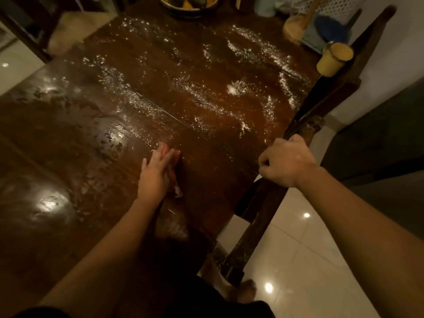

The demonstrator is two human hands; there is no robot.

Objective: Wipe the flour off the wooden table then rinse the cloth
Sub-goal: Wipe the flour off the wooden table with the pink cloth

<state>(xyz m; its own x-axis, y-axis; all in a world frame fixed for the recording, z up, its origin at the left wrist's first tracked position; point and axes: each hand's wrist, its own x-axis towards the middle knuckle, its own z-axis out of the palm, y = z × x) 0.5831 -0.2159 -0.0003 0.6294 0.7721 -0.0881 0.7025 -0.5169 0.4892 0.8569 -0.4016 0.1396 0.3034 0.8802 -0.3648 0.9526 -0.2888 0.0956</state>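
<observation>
On the wooden table (68,157), near its right edge, left hand (156,173) presses flat, fingers straight, on a mostly hidden cloth (177,193). Flour (206,92) streaks the table's far half. Right hand (286,164) grips a chair back (305,128) beside that edge.

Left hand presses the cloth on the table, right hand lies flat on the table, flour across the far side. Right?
No: the head view shows the right hand gripping the chair back beside the table, not flat on it; left hand on the cloth and far-side flour are correct.
</observation>
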